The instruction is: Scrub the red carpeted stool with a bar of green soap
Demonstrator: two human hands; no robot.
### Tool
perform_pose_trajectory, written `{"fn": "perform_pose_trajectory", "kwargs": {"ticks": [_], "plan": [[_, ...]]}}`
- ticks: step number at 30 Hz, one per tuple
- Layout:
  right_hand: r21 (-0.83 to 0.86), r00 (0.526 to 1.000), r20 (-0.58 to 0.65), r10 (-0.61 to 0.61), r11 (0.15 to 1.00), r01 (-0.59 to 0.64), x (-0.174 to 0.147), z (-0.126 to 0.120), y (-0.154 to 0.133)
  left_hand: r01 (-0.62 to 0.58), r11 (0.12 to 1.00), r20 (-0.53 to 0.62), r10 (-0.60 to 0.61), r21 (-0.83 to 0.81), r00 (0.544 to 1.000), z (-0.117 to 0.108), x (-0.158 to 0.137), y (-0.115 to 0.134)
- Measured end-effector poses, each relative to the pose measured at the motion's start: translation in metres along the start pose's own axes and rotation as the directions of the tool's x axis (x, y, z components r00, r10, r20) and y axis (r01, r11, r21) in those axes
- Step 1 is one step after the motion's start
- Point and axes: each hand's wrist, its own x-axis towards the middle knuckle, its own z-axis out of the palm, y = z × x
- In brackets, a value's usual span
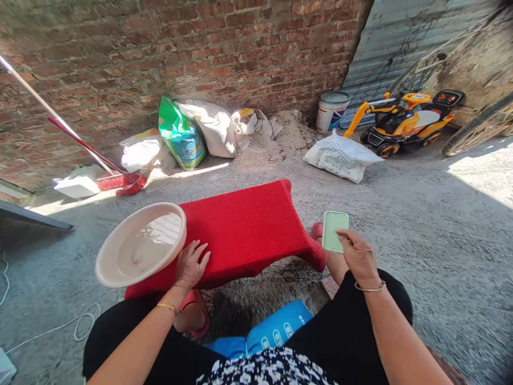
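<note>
I sit before a low bench draped in red cloth [248, 230]. My left hand [191, 264] lies flat on the cloth, fingers spread, touching the rim of a cream plastic basin [114, 270] that holds a little water. My right hand [358, 256] grips a pale green phone [334, 230] by its lower edge, held over my right knee. A bangle circles each wrist. Red sandals show on my feet beside the bench.
Sacks [340, 155], a green bag [181, 136] and a sand pile lie along the brick wall. A white bucket [332, 109] and orange ride-on toy digger [404, 123] stand at the right. A red broom [120, 182] leans left. A white cable [80, 321] trails on the concrete.
</note>
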Motion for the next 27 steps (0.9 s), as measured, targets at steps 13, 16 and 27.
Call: {"fn": "perform_pose_trajectory", "kwargs": {"ticks": [13, 16, 27], "plan": [[0.172, 0.799, 0.598, -0.064, 0.984, -0.051, 0.069, 0.116, -0.101, -0.083, 0.996, -0.054, 0.085, 0.031, 0.995, 0.005, -0.007, -0.013], [0.144, 0.81, 0.586, -0.019, 0.986, -0.081, 0.078, 0.106, -0.074, -0.077, 0.996, -0.036, 0.079, 0.038, 0.996, 0.003, -0.007, -0.013], [0.103, 0.956, 0.271, 0.109, 0.984, -0.142, 0.102, 0.058, -0.015, 0.004, 1.0, 0.018, -0.004, 0.004, 1.0, -0.002, -0.007, -0.006]]}}
